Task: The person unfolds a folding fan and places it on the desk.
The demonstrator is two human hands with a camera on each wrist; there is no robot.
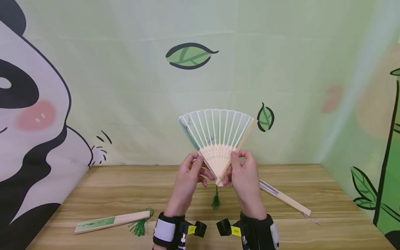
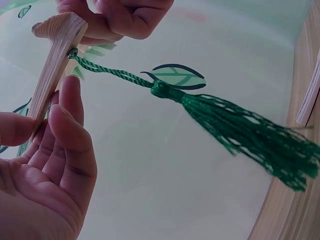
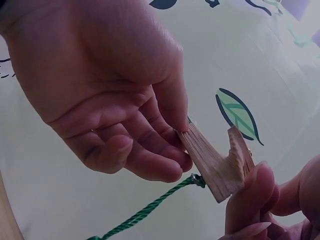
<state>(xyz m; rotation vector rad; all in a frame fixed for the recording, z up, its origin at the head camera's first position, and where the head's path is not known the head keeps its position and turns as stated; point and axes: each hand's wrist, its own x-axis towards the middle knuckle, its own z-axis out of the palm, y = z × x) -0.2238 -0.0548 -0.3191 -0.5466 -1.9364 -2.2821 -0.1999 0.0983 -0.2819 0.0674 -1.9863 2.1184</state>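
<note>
Both hands hold a folding fan [image 1: 218, 133] upright above the table, spread into a wedge of pale green leaf over light wooden ribs. My left hand [image 1: 189, 175] pinches its left edge between thumb and fingers. On the opposite edge, my right hand [image 1: 245, 180] grips the outer rib, thumb on the near face. From the pivot end hangs a green tassel [image 1: 216, 200]; the left wrist view shows the tassel [image 2: 235, 127] large on its twisted cord. In the right wrist view the ribs' wooden base [image 3: 215, 170] sits between the fingers of both hands.
A folded fan with green panel [image 1: 103, 224] and green tassel lies at the table's left. Another folded fan [image 1: 285, 198], with a pink cord, lies to the right, partly behind the right hand. A printed backdrop [image 1: 140, 86] rises behind the wooden table [image 1: 125, 187].
</note>
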